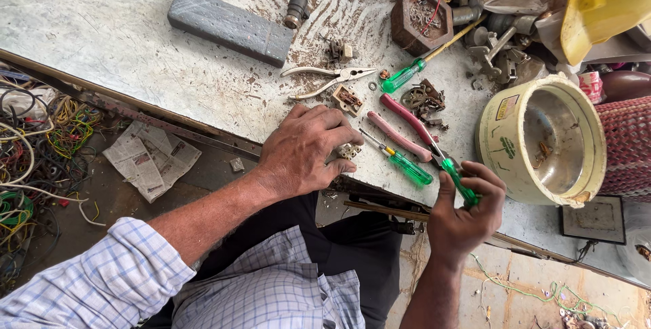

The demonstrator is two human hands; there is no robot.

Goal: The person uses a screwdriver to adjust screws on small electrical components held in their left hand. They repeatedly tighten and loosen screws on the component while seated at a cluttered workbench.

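My left hand point(305, 149) rests palm down at the bench edge, its fingers closed over a small cream electrical part point(349, 150). My right hand point(466, 214) is off the bench edge and grips a green-handled screwdriver point(458, 181) by its handle. A second green-handled screwdriver point(405, 165) lies on the bench between my hands. Pink-handled pliers point(405, 129) lie just beyond it.
On the worn bench point(102, 24) lie a grey block point(229, 24), bare metal pliers point(329, 78), a third green screwdriver point(407, 73), a brown hexagonal dish point(422, 21) and scrap metal parts. A cream round tin point(539, 142) stands at right. Tangled wires point(34, 153) and newspaper point(150, 156) lie on the floor.
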